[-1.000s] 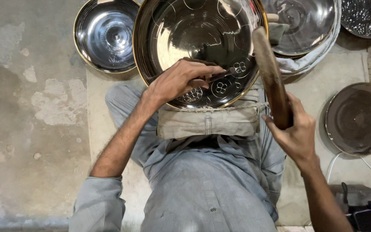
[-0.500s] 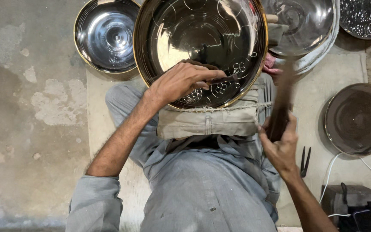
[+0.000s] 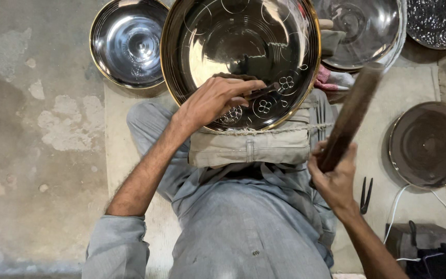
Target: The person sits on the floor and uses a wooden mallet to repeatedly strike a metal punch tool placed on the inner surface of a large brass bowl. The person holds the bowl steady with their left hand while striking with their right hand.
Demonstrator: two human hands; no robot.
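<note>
Far left, a polished steel bowl sits on the bare floor, well apart from the work.

Left hand rests inside the large brass-rimmed engraved dish, fingers curled shut around a small dark punch, its tip against the dish wall just beside the stamped flower motifs. The dish leans on a folded cloth pad across the person's lap.

Right hand is closed tight on the lower end of a wooden striking stick, which is raised and tilted, apart from the punch.

Risks, as judged: an off-centre blow could skid the punch and scar the polished surface or smear a motif; the fingers close to the punch head could get hit; the dish could slide off the soft pad under a strike.

Hard to read: punch tip hidden by fingers and glare; stick is motion-blurred; the reflective dish masks engraved lines. To the right, another steel bowl and a dark plate are cut by the frame; small pliers lie beside the right wrist.
</note>
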